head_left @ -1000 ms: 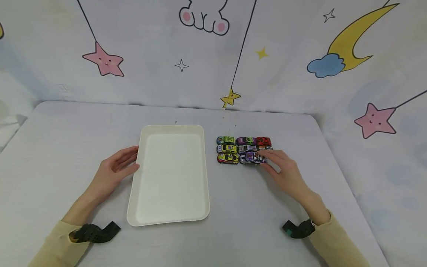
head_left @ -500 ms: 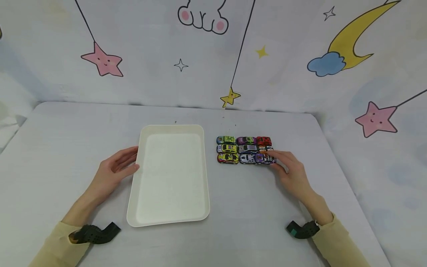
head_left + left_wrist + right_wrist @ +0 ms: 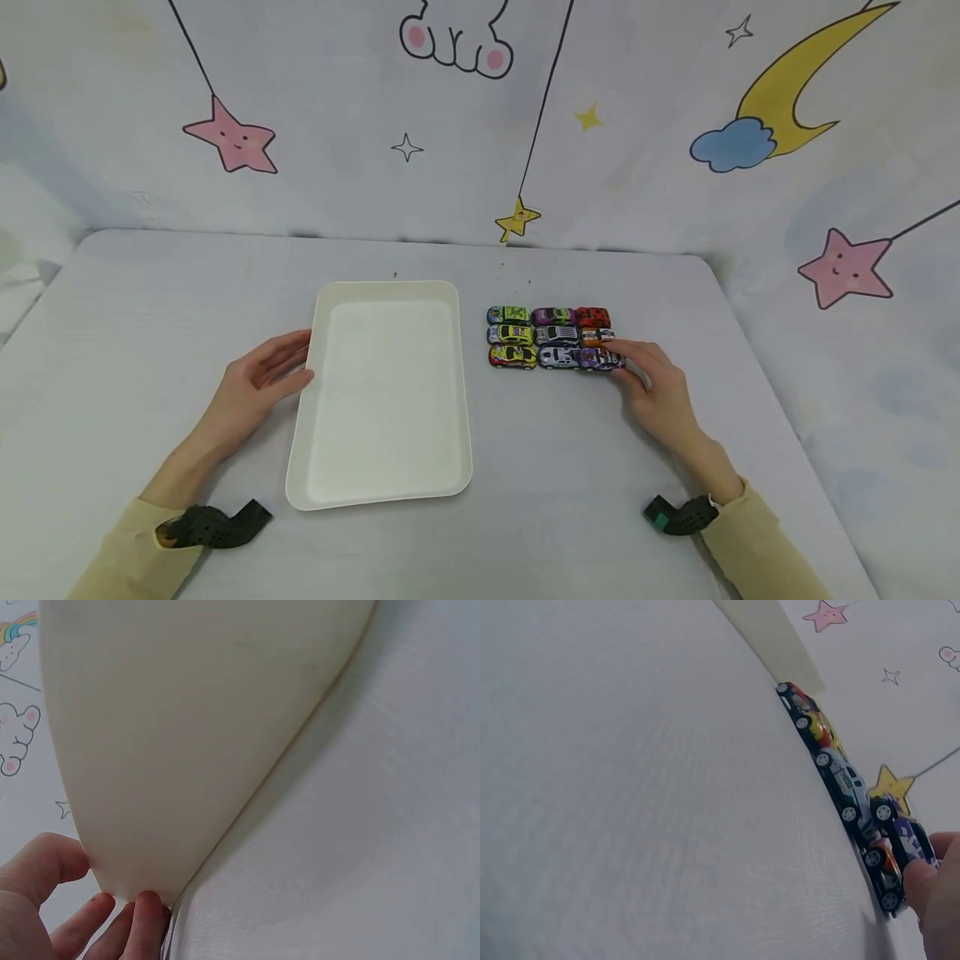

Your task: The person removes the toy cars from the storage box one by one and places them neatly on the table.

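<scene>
A white tray [image 3: 382, 392] lies on the table, left of centre. My left hand [image 3: 298, 357] rests against its left rim with straight fingers; the left wrist view shows the fingertips [image 3: 146, 919] at the tray's outer wall [image 3: 195, 742]. Right of the tray, small toy cars stand in three rows. My right hand [image 3: 628, 360] pinches the purple car [image 3: 598, 358] at the right end of the front row, beside a white car [image 3: 557, 357]. In the right wrist view a fingertip [image 3: 930, 881] touches the purple car [image 3: 909, 836].
The other cars include a green one [image 3: 509, 315], a red one [image 3: 592, 317] and a yellow one [image 3: 511, 334]. The grey table [image 3: 150, 317] ends at a cartoon backdrop cloth [image 3: 637, 167] behind and to the right.
My right hand has drawn the purple car to the right, from over the white car to the right end of the front row. The left hand and tray have stayed still.
</scene>
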A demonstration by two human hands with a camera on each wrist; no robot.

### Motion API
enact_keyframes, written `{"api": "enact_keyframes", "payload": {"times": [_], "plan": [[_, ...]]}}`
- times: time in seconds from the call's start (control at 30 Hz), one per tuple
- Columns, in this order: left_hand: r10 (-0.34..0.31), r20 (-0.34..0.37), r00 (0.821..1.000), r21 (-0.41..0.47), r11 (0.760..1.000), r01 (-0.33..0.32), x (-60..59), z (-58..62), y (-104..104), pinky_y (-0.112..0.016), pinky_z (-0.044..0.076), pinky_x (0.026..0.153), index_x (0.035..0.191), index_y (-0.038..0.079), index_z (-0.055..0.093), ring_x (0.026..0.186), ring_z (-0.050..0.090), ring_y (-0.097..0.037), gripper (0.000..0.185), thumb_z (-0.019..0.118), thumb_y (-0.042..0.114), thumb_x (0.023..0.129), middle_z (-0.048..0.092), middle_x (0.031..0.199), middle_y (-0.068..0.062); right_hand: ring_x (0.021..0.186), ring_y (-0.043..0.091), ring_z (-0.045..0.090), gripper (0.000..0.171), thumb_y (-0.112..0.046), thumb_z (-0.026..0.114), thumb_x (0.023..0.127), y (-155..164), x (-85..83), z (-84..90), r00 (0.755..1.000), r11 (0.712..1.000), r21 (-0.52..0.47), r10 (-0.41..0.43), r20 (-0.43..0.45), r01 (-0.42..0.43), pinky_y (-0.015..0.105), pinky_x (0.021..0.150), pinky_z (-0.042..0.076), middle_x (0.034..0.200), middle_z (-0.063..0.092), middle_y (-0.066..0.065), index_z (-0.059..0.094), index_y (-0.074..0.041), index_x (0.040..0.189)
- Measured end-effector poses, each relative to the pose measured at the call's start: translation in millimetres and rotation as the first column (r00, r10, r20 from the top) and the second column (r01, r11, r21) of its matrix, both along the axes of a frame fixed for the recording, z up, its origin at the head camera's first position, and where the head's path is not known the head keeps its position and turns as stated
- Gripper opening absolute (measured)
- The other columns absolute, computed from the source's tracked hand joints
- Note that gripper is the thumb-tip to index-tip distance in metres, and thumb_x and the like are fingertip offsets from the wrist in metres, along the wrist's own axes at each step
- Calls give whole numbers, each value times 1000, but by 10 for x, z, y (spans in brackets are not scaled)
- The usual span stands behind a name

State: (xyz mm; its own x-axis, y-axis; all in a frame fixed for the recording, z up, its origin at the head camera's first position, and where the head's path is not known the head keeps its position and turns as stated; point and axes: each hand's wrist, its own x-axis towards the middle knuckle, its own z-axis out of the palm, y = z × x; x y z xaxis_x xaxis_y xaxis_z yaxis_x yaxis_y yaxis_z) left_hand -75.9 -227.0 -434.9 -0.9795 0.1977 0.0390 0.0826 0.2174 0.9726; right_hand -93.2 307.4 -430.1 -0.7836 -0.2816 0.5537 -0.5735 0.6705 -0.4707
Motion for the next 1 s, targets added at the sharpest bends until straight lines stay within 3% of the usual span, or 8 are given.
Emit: {"api": "enact_keyframes", "payload": {"times": [0.4,0.63,1.0], "plan": [[-1,0,1000,-30,1000,1,13,19,-14,-7,43,99,149,5,44,129,50,5,55,65,11,98,50,151,-6,109,30,61,47,24,71,76,6,12,-83,997,996,-42,-77,-26,76,5,99,38,116,68,15,71,0,116],[-5,4,1000,-25,1000,5,20,11,-37,-7,43,99,149,4,43,129,49,5,55,64,11,99,49,152,-5,106,31,60,42,26,69,76,-5,-19,-126,998,995,-73,-63,-19,62,5,95,38,113,66,16,72,2,110],[-1,-5,1000,-28,1000,1,30,-21,-61,-7,43,99,149,4,43,129,49,5,55,64,10,98,49,151,-7,108,32,58,41,25,71,75,1,-42,-166,999,997,-57,-48,3,48,7,102,37,114,64,17,72,3,110]]}}
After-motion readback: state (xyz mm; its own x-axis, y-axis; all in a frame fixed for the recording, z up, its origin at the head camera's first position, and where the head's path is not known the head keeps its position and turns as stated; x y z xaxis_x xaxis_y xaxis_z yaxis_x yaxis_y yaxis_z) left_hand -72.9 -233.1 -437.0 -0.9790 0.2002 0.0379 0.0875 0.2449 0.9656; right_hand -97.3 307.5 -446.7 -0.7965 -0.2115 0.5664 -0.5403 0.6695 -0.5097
